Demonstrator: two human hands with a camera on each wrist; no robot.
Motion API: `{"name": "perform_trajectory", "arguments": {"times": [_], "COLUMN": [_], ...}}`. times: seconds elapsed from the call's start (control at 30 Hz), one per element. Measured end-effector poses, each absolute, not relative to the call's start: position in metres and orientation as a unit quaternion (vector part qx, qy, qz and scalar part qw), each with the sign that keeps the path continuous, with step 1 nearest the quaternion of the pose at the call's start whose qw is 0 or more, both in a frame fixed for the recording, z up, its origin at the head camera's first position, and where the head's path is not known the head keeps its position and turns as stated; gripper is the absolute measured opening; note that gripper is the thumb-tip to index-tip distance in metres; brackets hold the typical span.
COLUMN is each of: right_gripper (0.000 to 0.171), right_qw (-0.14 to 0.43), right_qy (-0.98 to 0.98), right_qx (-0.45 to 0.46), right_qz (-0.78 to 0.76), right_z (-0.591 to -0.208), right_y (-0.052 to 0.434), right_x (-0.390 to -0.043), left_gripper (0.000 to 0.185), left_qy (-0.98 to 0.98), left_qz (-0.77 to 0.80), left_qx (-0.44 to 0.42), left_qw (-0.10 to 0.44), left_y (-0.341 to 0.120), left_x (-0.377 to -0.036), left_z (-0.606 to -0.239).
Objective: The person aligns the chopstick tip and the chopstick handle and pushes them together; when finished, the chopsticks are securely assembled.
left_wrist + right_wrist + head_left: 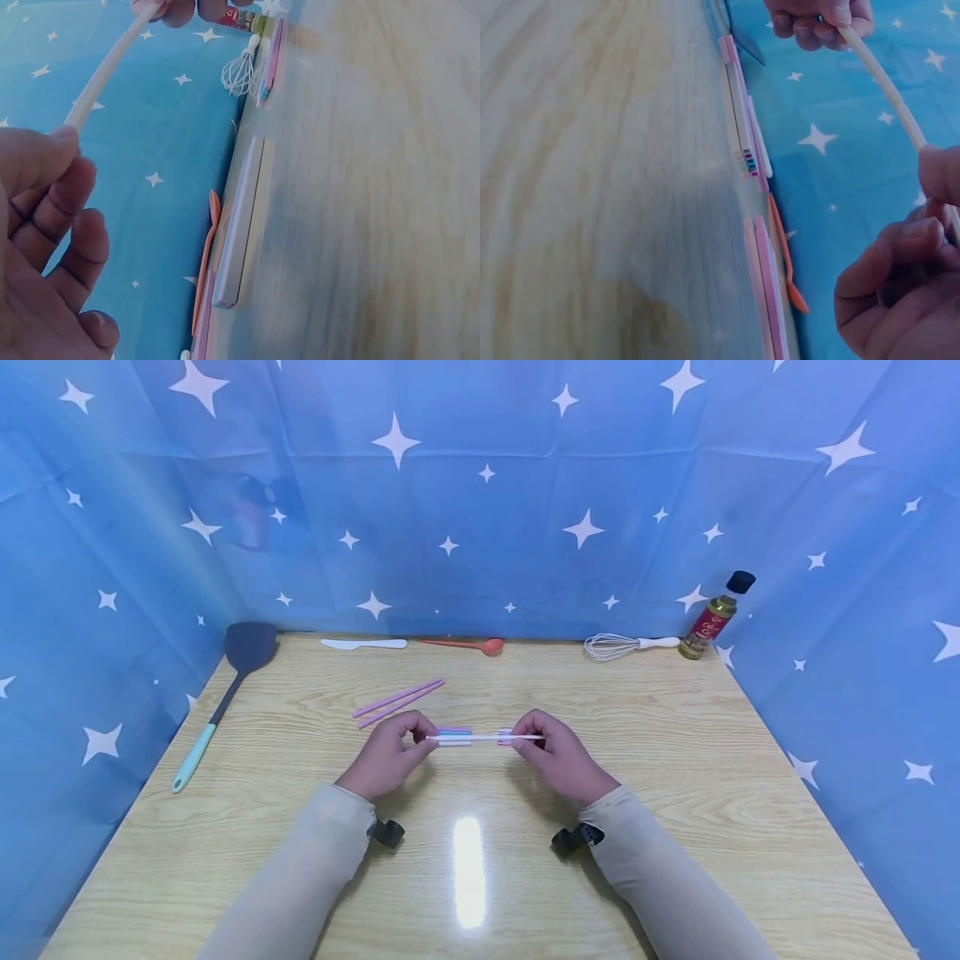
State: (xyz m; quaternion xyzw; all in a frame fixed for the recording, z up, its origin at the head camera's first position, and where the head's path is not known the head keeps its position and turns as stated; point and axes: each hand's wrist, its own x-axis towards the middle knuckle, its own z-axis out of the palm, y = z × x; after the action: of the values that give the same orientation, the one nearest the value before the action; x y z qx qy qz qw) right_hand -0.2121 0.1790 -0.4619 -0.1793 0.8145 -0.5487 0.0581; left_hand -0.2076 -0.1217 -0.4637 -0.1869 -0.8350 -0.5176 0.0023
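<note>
My left hand (393, 753) and right hand (558, 756) pinch a thin white stick (483, 737) near its opposite ends, thumb against fingers. It is held level just above the table and looks slightly bent in the right wrist view, where a faint seam crosses it. Below it lie two small groups of slim sticks: pink, blue and white sticks (454, 732) by the left hand, and a pink-and-white group (504, 732) by the right. The hands partly cover both groups. Behind the left hand lie two pink chopsticks (397, 697), slanting apart.
Along the back edge lie a white knife (363, 644), an orange spoon (491, 647) and a white-handled whisk (611, 646). An oil bottle (708, 622) stands at the back right corner. A dark spatula (251, 647) lies along the left edge. Blue starry cloth surrounds the table.
</note>
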Motion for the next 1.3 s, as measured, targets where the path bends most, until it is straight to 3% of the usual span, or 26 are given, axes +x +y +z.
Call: {"name": "perform_trajectory", "arguments": {"times": [0.73, 0.97, 1.17, 1.3], "right_gripper": [0.003, 0.007, 0.025, 0.027], "right_qw": [0.057, 0.034, -0.011, -0.007], "right_qy": [0.806, 0.816, 0.814, 0.804], "right_qx": [-0.203, -0.175, -0.12, -0.113], "right_qz": [-0.553, -0.55, -0.569, -0.584], "right_z": [-0.456, -0.46, -0.462, -0.463], "right_y": [0.178, 0.17, 0.176, 0.177], "right_x": [-0.207, -0.209, -0.214, -0.215], "left_gripper": [0.012, 0.004, 0.006, 0.007], "left_qy": [-0.821, -0.831, -0.855, -0.88], "left_qz": [-0.531, -0.53, -0.507, -0.47], "left_qx": [-0.211, -0.169, -0.1, -0.048], "left_qw": [0.018, 0.01, 0.034, 0.048], "left_y": [-0.114, -0.126, -0.152, -0.165], "left_x": [-0.203, -0.209, -0.222, -0.228], "left_z": [-0.462, -0.468, -0.47, -0.472]}}
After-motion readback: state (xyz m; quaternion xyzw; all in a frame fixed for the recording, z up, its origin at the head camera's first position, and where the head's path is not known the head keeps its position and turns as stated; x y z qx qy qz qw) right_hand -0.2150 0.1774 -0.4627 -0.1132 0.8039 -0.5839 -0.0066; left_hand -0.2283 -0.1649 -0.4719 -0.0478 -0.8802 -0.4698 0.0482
